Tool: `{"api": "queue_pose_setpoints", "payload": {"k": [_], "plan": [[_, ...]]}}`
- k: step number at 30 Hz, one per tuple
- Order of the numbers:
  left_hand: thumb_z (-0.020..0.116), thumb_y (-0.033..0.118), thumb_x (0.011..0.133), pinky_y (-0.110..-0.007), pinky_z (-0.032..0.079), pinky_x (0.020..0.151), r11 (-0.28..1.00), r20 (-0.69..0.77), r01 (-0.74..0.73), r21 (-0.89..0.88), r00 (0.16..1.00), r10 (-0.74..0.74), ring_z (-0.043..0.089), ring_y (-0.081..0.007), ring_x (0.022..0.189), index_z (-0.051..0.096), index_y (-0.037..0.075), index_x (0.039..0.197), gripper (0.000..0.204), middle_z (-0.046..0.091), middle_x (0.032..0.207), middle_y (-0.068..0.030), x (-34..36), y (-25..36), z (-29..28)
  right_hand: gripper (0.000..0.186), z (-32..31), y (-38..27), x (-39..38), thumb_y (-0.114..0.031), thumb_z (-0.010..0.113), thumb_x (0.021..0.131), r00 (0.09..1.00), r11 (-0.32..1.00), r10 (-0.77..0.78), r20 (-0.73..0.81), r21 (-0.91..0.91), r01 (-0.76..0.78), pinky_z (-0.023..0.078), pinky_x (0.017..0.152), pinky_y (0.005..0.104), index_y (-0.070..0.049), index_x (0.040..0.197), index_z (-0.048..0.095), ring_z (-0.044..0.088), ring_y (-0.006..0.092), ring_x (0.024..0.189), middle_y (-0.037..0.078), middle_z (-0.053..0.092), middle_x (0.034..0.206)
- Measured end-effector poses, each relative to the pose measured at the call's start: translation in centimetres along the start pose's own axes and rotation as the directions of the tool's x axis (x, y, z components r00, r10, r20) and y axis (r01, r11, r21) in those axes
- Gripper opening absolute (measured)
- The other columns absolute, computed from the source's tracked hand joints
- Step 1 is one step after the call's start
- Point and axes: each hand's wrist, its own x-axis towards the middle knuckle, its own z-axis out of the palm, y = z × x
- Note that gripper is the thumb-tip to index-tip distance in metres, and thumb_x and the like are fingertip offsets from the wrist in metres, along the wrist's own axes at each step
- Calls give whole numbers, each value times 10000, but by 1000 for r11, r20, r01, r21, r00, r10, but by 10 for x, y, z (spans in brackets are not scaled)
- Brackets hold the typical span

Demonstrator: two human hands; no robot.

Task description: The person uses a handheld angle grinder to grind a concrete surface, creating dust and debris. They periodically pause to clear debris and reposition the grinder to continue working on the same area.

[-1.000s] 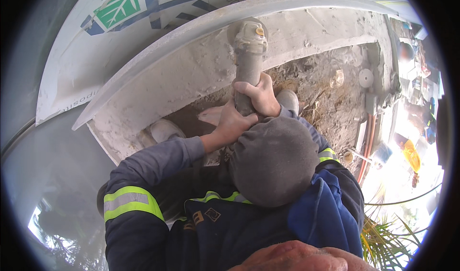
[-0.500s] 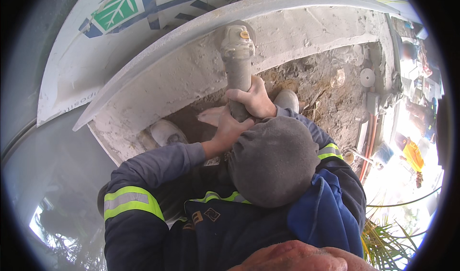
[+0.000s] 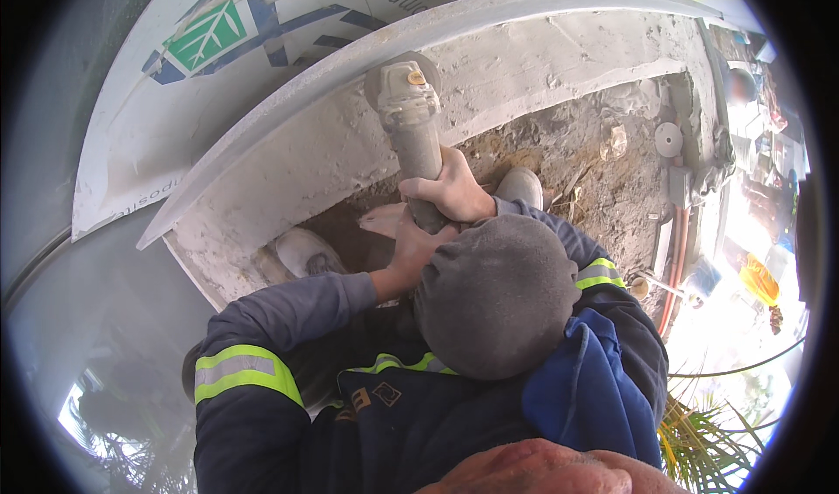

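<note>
A dusty grey angle grinder (image 3: 418, 149) is held in both hands, its head away from me. The grinder's round disc (image 3: 428, 68) lies against the pale, rough concrete wall (image 3: 498, 79), just below its raised edge. My right hand (image 3: 453, 188) wraps round the body, thumb across the top. Nearer to me, my left hand (image 3: 414, 248) is closed round the rear end of the grinder. A grey rounded fabric piece (image 3: 498, 297) hides part of my right wrist and the back of the tool.
Two dusty shoes (image 3: 301, 254) stand on soil (image 3: 577, 158) inside the low wall. A printed white panel (image 3: 131, 127) rises beyond it. At right lie a white disc (image 3: 669, 139), orange pipes (image 3: 675, 267) and a cable (image 3: 743, 369). Palm leaves (image 3: 699, 433) spread lower right.
The grinder has moved left and a little toward me along the wall, its head tilting left. Both hands have gone with it and keep their grip.
</note>
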Motion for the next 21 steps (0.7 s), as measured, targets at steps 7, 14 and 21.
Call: {"api": "queue_pose_setpoints", "payload": {"k": [7,14,21], "plan": [[842,193,810,-350,551,878,1000,102,-24,-18,994,26,666,-205,1042,459,-33,1330,684,661,1160,-145,10,2,7,374,-11,-12,-9,-151,796,768,996,999,-27,-83,33,30,541,706,318,67,1031,645,664,153,782,89,697,890],[831,178,816,-355,554,897,998,141,-52,40,989,46,668,-222,1075,416,-51,1375,733,658,1174,-170,18,18,17,335,-24,-16,-11,-166,774,797,993,994,-38,-112,98,49,546,683,329,67,1004,651,676,179,743,102,696,840],[864,246,783,-367,549,926,998,145,-58,3,988,57,666,-255,1115,405,-71,1379,816,651,1204,-204,25,22,28,314,-36,-12,-11,-165,772,796,985,993,-50,-166,99,67,550,678,336,64,978,661,680,188,734,110,698,829]]}}
